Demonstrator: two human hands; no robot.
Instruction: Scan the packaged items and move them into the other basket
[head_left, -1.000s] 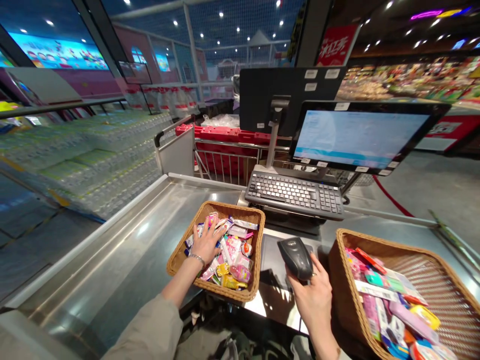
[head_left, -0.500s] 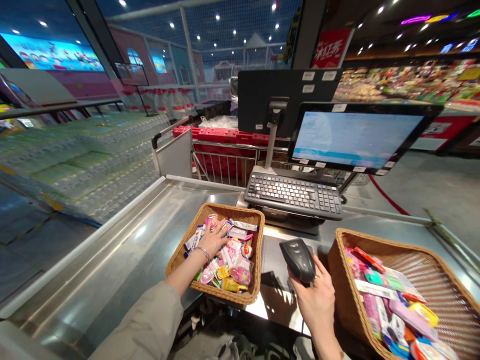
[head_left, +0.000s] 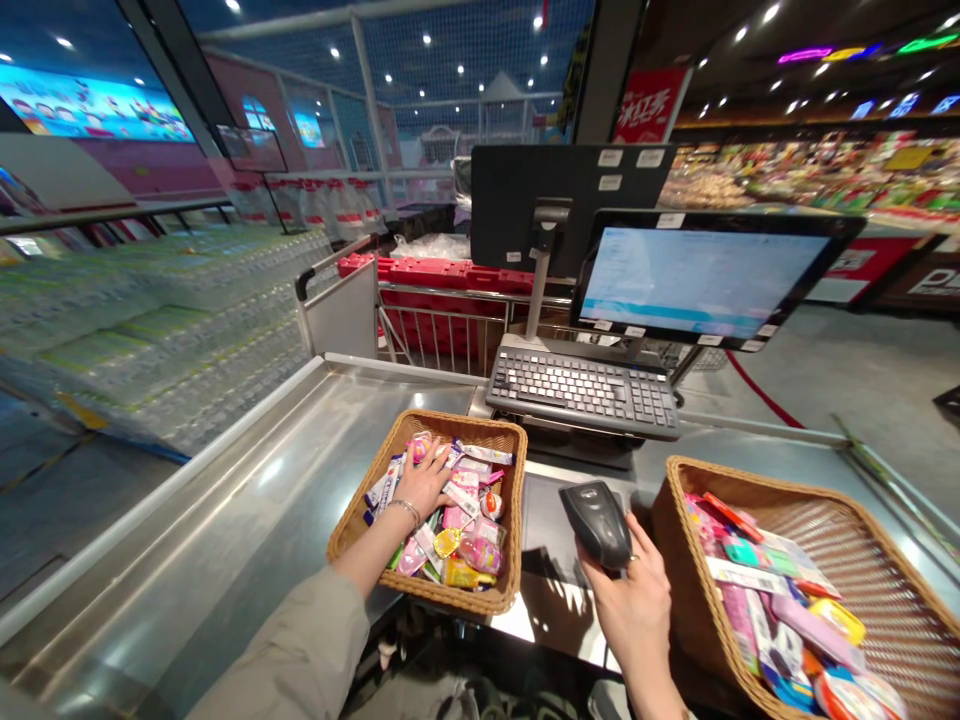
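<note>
My left hand [head_left: 422, 487] reaches into a wicker basket [head_left: 519, 520] of small packaged goods, its fingers stretched out and lying over the packets. Close to its fingertips is a pink round-topped item [head_left: 420, 447]. A yellow packet [head_left: 466, 574] and a pink bottle-shaped item [head_left: 480, 552] lie toward the basket's near right corner. My right hand [head_left: 634, 590] is wrapped round a black handheld barcode scanner [head_left: 596, 522], held above the counter between two baskets. The scanner's handle is mostly hidden by the hand.
A second wicker basket [head_left: 679, 530] of colourful packets stands at the right. Behind the counter [head_left: 247, 520] edge are a keyboard [head_left: 581, 388], a lit monitor [head_left: 697, 275] and a dark screen back [head_left: 510, 205]. A metal cart [head_left: 442, 335] and stacked bottle packs [head_left: 150, 330] stand beyond.
The view has shifted slightly. My left hand has moved a little among the packets, and a white-labelled packet beside its fingers sits differently. The scanner stays in my right hand.
</note>
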